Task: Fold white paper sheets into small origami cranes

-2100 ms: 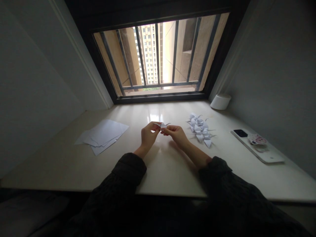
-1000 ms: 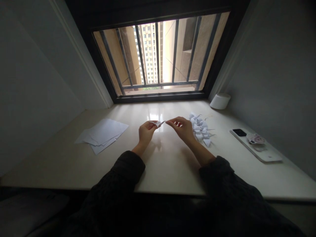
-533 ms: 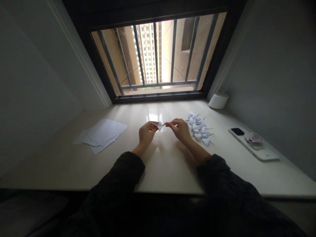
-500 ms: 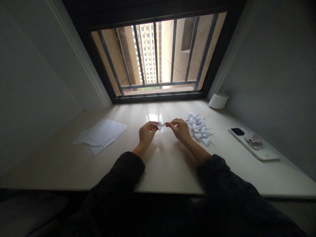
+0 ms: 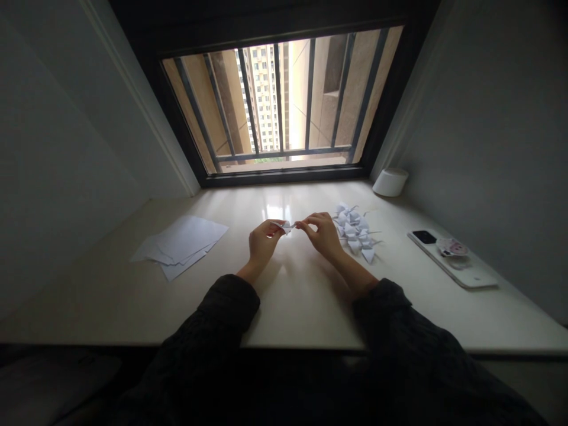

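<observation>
A small white origami crane [image 5: 287, 228] is held up between my two hands, above the pale tabletop. My left hand [image 5: 263, 241] pinches its body from the left, thumb against fingers. On the other side, the thumb and fingertips of my right hand [image 5: 320, 232] close on a thin folded tip of the same crane. Just right of my right hand lies a cluster of several folded white paper cranes [image 5: 354, 228], with thin points sticking out to the right. Fine folds on the held crane are too small to make out.
A loose stack of white paper sheets [image 5: 186, 239] lies to the left. At right, a white phone [image 5: 470, 269] with a round grip rests face down. A white cup-like object [image 5: 390, 181] stands in the back right corner, beside the barred window [image 5: 284, 106].
Both hands keep nearly the same hold on the crane, which seems turned very slightly. The whole view has shifted a little.
</observation>
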`<action>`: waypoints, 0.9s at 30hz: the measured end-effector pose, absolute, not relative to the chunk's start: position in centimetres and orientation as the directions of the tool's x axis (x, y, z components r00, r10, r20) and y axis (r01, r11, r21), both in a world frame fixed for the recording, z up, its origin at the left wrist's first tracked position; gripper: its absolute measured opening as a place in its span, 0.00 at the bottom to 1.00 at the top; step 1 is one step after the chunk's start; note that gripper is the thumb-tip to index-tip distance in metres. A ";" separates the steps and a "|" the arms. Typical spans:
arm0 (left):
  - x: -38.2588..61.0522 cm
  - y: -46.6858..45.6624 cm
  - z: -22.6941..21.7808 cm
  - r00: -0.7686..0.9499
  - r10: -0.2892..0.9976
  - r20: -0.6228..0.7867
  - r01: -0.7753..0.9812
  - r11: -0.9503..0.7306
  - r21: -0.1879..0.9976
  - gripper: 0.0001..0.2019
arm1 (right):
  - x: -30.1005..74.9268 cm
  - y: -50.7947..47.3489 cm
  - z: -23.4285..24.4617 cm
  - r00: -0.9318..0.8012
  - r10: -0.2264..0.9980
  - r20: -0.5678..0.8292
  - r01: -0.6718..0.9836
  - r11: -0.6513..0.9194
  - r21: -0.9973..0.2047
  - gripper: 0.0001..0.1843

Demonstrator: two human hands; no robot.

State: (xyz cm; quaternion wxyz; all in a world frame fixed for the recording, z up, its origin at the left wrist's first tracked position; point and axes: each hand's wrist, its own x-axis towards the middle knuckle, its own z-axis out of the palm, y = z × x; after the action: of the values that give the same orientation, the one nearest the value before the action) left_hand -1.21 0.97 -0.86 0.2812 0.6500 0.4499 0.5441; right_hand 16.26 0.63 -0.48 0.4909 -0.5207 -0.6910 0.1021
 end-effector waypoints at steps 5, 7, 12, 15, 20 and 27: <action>-1.3 0.9 -0.6 0.001 0.888 0.461 0.334 -0.435 0.837 0.09 | 16.3 0.5 -0.4 0.042 0.770 0.637 0.665 0.454 -0.593 0.13; -1.3 0.8 -0.6 0.002 0.887 0.462 0.363 -0.431 0.826 0.09 | 16.4 0.4 -0.2 0.037 0.764 0.644 0.669 0.460 -0.584 0.13; -1.4 0.8 -0.4 0.018 0.876 0.482 0.389 -0.450 0.804 0.08 | 16.7 0.6 0.0 0.013 0.774 0.633 0.674 0.461 -0.577 0.10; -1.5 0.8 -0.3 0.014 0.885 0.466 0.411 -0.430 0.804 0.08 | 16.8 0.7 0.0 -0.011 0.796 0.606 0.662 0.460 -0.592 0.10; -1.6 0.9 -0.4 0.016 0.898 0.439 0.399 -0.408 0.821 0.08 | 17.0 0.8 0.1 -0.057 0.823 0.565 0.642 0.463 -0.610 0.11; -1.4 1.1 -0.5 0.037 0.915 0.402 0.291 -0.395 0.872 0.09 | 17.4 0.6 0.8 -0.138 0.819 0.557 0.679 0.488 -0.549 0.09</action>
State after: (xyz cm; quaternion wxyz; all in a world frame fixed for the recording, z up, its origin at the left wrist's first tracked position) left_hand -1.44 1.07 -0.49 0.3007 0.6542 0.4607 0.5191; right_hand 17.35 0.62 0.82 0.4263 -0.4994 -0.7497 0.0824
